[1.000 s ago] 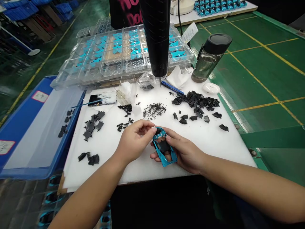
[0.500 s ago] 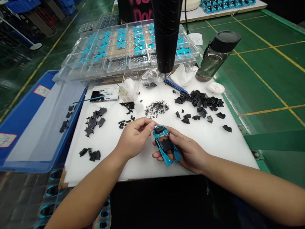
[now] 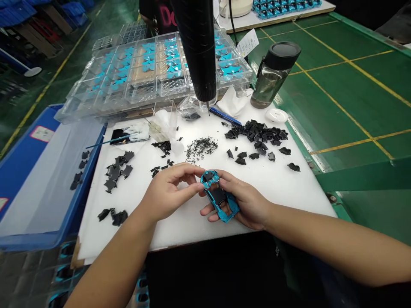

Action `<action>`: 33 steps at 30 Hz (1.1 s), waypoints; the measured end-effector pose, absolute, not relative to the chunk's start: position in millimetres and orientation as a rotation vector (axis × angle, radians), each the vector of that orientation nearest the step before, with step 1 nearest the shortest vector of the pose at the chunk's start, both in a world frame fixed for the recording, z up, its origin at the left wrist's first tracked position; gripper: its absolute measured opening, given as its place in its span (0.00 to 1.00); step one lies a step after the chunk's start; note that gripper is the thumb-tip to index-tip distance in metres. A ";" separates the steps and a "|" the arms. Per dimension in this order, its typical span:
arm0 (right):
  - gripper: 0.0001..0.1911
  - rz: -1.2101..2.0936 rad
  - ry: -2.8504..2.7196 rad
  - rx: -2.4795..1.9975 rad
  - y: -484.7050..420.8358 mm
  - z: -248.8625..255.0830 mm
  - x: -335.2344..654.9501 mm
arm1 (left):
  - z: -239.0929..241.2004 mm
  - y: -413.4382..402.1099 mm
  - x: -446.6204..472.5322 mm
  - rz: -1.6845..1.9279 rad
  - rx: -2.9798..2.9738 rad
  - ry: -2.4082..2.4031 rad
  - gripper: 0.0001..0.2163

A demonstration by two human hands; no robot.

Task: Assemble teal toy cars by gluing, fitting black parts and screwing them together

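My right hand [image 3: 242,201] holds a shiny blue toy car body [image 3: 219,196] with a black insert, its fingers wrapped over one side. My left hand [image 3: 168,192] is curled beside it, with fingertips at the car's upper edge and nothing visible between them. Both rest above a white foam board [image 3: 128,226]. Above the car lies a small heap of tiny black pins [image 3: 201,149]. Black moulded pieces lie in a large pile [image 3: 257,133] to the right and a smaller group [image 3: 116,171] to the left. An electric screwdriver [image 3: 195,47] hangs over the board's far edge.
Behind the board stand a clear tray of blue parts [image 3: 150,64] and a water bottle [image 3: 273,75]. A blue crate [image 3: 41,179] lies to the left, holding black pieces. A green mat with yellow lines [image 3: 349,94] spreads to the right.
The whole view has slid left and slightly up. The car has tilted a little in my right hand, and my left fingertips now sit closer against its upper edge.
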State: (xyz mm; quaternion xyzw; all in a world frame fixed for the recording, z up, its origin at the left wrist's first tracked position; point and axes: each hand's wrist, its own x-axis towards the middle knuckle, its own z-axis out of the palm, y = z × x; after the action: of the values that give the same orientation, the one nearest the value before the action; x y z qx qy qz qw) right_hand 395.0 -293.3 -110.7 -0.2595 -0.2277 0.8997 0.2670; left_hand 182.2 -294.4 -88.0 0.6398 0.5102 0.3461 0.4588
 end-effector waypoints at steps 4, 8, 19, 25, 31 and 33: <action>0.14 2.417 -0.618 -0.713 -294.1 -110.4 394.5 | -89.2 -291.4 182.5 0.819 1.647 1.256 0.11; 0.14 2.405 -0.641 -0.715 -294.8 -110.0 394.6 | -92.3 -290.3 179.8 0.794 1.665 1.287 0.12; 0.12 2.435 -0.652 -0.697 -295.5 -109.2 395.9 | -92.8 -287.4 177.5 0.760 1.785 1.233 0.11; 0.10 2.440 -0.653 -0.717 -294.1 -106.9 395.8 | -93.5 -289.5 179.4 0.702 1.783 1.233 0.11; 0.11 2.435 -0.624 -0.705 -294.6 -111.7 395.2 | -94.1 -288.5 181.3 0.691 1.816 1.239 0.11; 0.10 2.429 -0.623 -0.702 -294.9 -112.3 395.0 | -94.1 -288.3 181.6 0.699 1.830 1.234 0.11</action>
State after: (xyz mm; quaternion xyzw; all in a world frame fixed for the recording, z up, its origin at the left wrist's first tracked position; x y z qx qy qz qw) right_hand 395.0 -294.9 -112.3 -0.2599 -0.2306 0.8994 0.2654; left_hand 181.6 -288.3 -94.1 0.7238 0.4881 0.2764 0.4017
